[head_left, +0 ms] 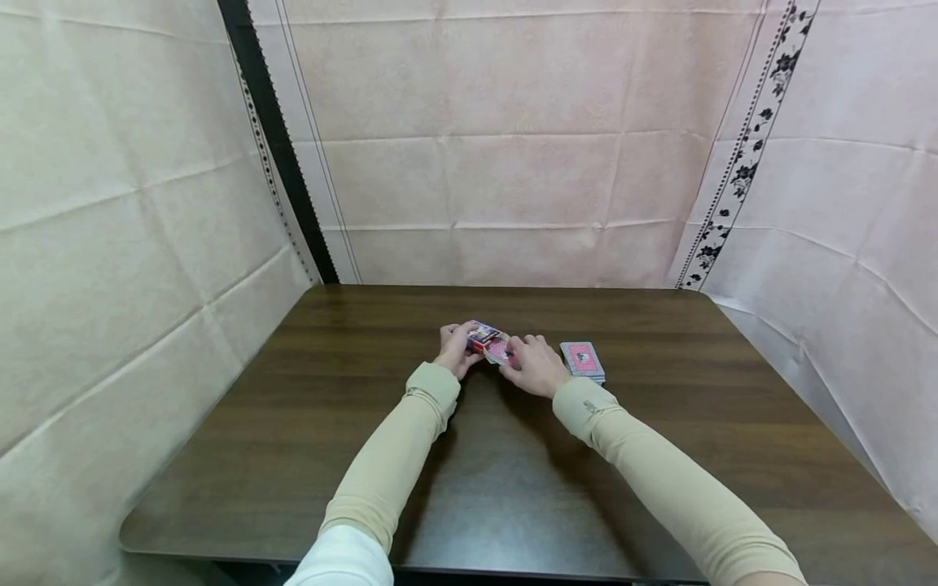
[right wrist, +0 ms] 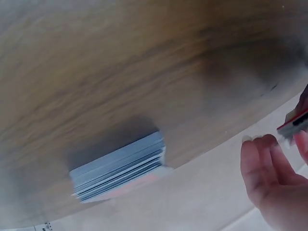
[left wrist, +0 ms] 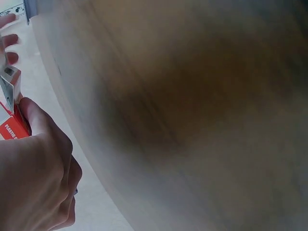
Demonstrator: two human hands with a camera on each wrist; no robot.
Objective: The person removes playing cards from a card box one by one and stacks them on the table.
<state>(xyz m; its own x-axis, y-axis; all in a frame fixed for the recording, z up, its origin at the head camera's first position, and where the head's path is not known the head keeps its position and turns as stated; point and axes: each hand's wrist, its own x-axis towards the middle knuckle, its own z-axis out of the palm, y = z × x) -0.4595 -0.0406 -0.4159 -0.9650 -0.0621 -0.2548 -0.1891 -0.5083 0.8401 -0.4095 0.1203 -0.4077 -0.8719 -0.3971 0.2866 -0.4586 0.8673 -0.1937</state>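
My left hand (head_left: pixel 456 348) grips a small playing-card box (head_left: pixel 484 334) with a printed face and red sides, over the middle of the table. In the left wrist view, the box's red side (left wrist: pixel 14 127) carries white lettering, and a flap (left wrist: pixel 11 79) stands up at its end. Pink-backed playing cards (head_left: pixel 497 352) show at the box's end. My right hand (head_left: pixel 538 366) pinches them between thumb and fingers; its other fingers (right wrist: pixel 262 159) extend past the box. A stack of pink-backed cards (head_left: pixel 582 360) lies on the table beside my right hand.
The dark wooden table (head_left: pixel 352 456) reaches under both forearms, and its far edge meets a creased pale cloth (head_left: pixel 528 187). More cloth hangs at the left and right. In the right wrist view, the card stack's side (right wrist: pixel 120 163) shows slightly uneven layers.
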